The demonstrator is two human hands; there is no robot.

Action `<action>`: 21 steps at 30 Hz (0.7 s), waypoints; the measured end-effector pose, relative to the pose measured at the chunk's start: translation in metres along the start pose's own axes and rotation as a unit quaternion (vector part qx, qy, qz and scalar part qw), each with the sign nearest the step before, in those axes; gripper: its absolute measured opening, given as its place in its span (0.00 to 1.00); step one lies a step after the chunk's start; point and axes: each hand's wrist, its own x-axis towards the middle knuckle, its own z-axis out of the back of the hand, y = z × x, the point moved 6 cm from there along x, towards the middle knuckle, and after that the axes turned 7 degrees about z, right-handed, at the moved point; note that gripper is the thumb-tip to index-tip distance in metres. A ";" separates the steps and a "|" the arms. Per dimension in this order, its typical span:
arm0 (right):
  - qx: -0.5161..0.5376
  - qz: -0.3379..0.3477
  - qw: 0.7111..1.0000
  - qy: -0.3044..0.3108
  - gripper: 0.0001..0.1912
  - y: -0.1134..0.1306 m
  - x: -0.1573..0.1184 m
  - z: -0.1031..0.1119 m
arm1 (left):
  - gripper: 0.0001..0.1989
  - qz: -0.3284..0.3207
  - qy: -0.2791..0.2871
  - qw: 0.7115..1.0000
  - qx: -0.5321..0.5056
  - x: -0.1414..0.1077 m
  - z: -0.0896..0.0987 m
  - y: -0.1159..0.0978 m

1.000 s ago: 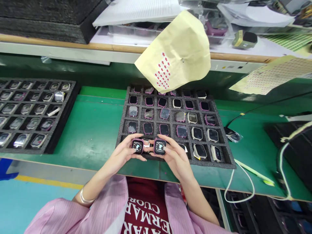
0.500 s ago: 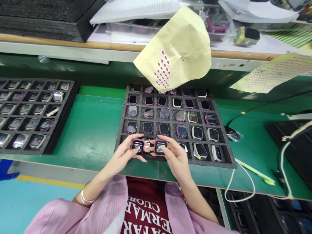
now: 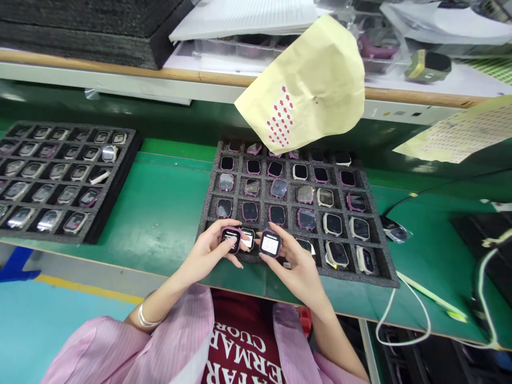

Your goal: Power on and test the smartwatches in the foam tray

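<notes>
Left hand: the left hand (image 3: 216, 246) holds a purple-framed watch (image 3: 229, 241) between thumb and fingers, the thumb over its lit dark screen with pale text.
Right hand: the right hand (image 3: 296, 266) grips a second purple-framed watch (image 3: 271, 244) by its edges, thumb on the near side, a white panel lit on its screen.
Held watches: both are above the near edge of the right foam tray (image 3: 352, 276), side by side and apart, screens up.
Between them: a light-framed watch (image 3: 248, 238) with a partly white screen, its left side hidden by the left hand.
Right tray: black, divided into compartments; watches with purple or light frames lie in its rows.
Left tray: another foam tray (image 3: 112, 191) of watches is at far left on the green bench (image 3: 172, 197).
Right of the right tray: a pale green strip (image 3: 434, 297) and a white cord (image 3: 426, 314) are near; a dark object in clear wrap (image 3: 396, 232) is farther off.
Far side: a yellow sheet (image 3: 320, 80) with red arrows hangs from the shelf edge (image 3: 216, 77).
</notes>
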 end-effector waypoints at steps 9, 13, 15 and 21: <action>-0.404 0.126 0.905 0.052 0.24 0.015 0.006 0.015 | 0.19 -0.019 0.022 1.000 -0.009 -0.002 0.005 -0.003; -0.546 0.065 0.835 -0.029 0.22 0.015 -0.009 0.047 | 0.24 -0.054 0.031 0.998 0.018 -0.004 0.005 -0.006; -0.573 0.029 0.818 -0.039 0.26 0.007 -0.016 0.055 | 0.29 -0.078 0.018 0.995 0.056 -0.004 0.006 -0.006; -0.451 0.009 0.882 -0.133 0.24 -0.007 -0.025 0.060 | 0.29 -0.142 -0.080 0.956 0.243 0.000 0.028 -0.002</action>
